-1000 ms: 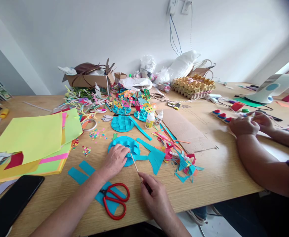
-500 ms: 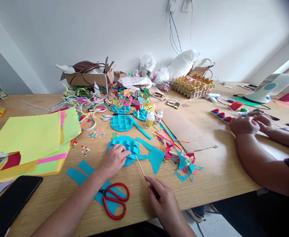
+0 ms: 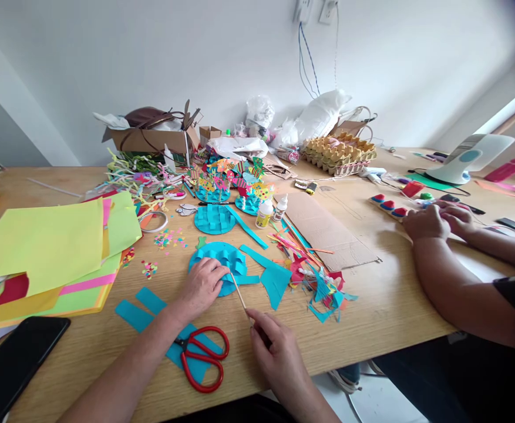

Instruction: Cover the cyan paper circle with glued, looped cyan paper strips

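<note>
My left hand (image 3: 202, 285) rests on the lower part of a round blue paper disc (image 3: 195, 258) with raised curls of paper on it. Its fingers are closed on a blue paper strip (image 3: 251, 280) that sticks out to the right; the pinched end is hidden. A thin wooden stick (image 3: 240, 294) is gripped in my right hand (image 3: 275, 346), and its tip reaches the left fingertips at the disc. Red-handled scissors (image 3: 204, 355) lie on more blue strips (image 3: 136, 314) beside my left forearm. To the right of the disc is a blue paper offcut (image 3: 277, 282).
Glue bottles (image 3: 264, 213) stand behind the disc, near a second woven blue disc (image 3: 215, 218). Paper scraps (image 3: 323, 288) and cardboard (image 3: 327, 229) lie to the right, coloured sheets (image 3: 41, 241) and a phone (image 3: 23, 352) left. A co-worker's hands (image 3: 428, 223) are at the right.
My right hand has moved slightly left and up, bringing the stick's tip from the strip to the left fingertips. My left hand stays on the disc. The whole view has shifted slightly.
</note>
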The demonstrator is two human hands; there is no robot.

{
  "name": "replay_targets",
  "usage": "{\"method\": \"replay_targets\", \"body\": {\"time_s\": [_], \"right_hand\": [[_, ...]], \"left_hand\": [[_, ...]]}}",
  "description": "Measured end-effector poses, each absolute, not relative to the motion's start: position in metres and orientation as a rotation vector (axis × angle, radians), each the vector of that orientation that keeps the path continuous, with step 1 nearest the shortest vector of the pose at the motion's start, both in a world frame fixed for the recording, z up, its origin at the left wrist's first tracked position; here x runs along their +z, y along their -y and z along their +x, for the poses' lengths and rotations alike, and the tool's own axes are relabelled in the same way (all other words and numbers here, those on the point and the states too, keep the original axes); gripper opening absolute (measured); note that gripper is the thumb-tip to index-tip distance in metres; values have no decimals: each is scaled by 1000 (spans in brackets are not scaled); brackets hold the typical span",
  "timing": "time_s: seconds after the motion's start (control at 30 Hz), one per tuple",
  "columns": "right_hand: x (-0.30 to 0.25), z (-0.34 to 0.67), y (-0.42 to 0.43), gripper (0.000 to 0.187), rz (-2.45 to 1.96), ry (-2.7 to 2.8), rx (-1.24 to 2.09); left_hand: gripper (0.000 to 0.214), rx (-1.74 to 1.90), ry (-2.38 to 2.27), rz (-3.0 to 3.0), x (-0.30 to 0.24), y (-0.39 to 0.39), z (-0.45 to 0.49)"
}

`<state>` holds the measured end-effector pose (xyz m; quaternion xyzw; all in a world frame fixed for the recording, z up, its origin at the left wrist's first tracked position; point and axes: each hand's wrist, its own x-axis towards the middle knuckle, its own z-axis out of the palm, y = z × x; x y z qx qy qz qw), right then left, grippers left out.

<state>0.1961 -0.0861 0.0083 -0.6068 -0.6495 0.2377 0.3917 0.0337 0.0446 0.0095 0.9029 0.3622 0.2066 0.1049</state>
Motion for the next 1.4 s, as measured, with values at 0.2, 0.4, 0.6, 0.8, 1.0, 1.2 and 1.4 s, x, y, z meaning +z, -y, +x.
{"method": "replay_targets", "body": {"time_s": [0.2,0.4,0.6,0.8,1.0,1.2,1.4], "right_hand": [[8,190,90,31,-1511,1646,594],[6,200,90,27,-1556,1578,489],[12,230,98,27,-1621,1663,398],[16,245,114,32,-1677,2013,533],[17,236,102,34,-1702,2223,446],[14,229,90,30,-1694,2395,255],[19,226,85,29,-1774,2410,232]], "left_hand": [[30,629,-1096,2619,9,-44,32],[29,666,-1062,2634,9,-44,32],[31,733,-1013,2644,6,-44,31],[29,736,-986,2657,4,-46,32],[31,733,-978,2676,5,-47,32],[34,732,-954,2700,3,-47,29],[34,728,-941,2739,1,-48,29]]}}
